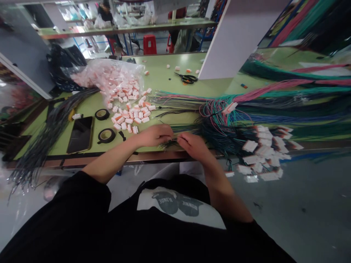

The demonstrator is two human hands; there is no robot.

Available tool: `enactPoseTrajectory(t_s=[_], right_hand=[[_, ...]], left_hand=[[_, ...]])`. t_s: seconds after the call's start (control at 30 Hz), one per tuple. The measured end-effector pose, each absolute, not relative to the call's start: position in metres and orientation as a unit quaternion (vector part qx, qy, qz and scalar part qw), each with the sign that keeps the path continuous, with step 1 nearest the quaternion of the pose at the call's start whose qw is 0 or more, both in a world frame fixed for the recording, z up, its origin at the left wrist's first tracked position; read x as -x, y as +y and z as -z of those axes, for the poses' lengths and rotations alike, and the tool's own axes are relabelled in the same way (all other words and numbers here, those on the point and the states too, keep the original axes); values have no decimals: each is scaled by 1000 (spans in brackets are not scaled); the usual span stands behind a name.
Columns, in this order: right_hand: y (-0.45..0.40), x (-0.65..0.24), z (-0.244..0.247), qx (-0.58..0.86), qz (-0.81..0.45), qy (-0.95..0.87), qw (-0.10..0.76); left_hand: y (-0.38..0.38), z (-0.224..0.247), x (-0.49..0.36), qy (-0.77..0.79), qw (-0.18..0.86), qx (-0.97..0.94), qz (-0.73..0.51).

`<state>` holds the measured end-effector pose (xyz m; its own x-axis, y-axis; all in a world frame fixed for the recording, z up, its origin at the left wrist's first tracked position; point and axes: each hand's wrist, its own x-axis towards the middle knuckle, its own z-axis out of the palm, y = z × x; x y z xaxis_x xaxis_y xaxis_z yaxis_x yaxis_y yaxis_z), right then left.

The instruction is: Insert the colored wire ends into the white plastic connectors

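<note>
Near the front edge of the green table my left hand (pixel 159 134) is closed in a pinch, its fingertips facing my right hand. What sits in that pinch is too small to make out. My right hand (pixel 192 143) is closed on a thin wire, a short way to the right. Dark wire ends (pixel 166 144) lie under and between both hands. Behind my left hand is a loose pile of white and orange connectors (pixel 134 114). Long green, pink and black wires (pixel 219 109) run off to the right, and finished-looking white connectors (pixel 263 146) hang from some of them.
A clear bag (pixel 109 75) of connectors stands at the back left. Black tape rolls (pixel 106 136) and a phone (pixel 80 134) lie left of my arms. Scissors (pixel 187 77) rest near a white post (pixel 222 44). Grey wires (pixel 46 135) droop over the left edge.
</note>
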<state>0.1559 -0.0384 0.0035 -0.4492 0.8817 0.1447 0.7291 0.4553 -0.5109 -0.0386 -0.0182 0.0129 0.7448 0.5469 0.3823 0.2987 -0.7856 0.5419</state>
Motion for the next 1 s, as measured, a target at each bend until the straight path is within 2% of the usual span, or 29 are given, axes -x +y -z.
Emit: enactPoseTrajectory(t_s=[0.07, 0.2, 0.27, 0.47, 0.6, 1.0], right_hand=[[-37, -162, -4, 495, -192, -815, 230], [-41, -167, -7, 458, -244, -798, 306], [-44, -165, -8, 436, -279, -789, 330], [-46, -161, -3, 424, -292, -763, 391], [-47, -157, -2, 414, -250, -764, 426], [-48, -150, -1, 414, -226, -781, 410]], left_hand=[[-18, -16, 40, 238, 246, -900, -268], [-16, -27, 49, 258, 347, -892, -135], [-14, -32, 55, 274, 396, -869, -111], [-15, -34, 56, 315, 583, -702, -260], [-15, -22, 43, 283, 686, -602, -295], [-14, -15, 37, 271, 726, -550, -311]])
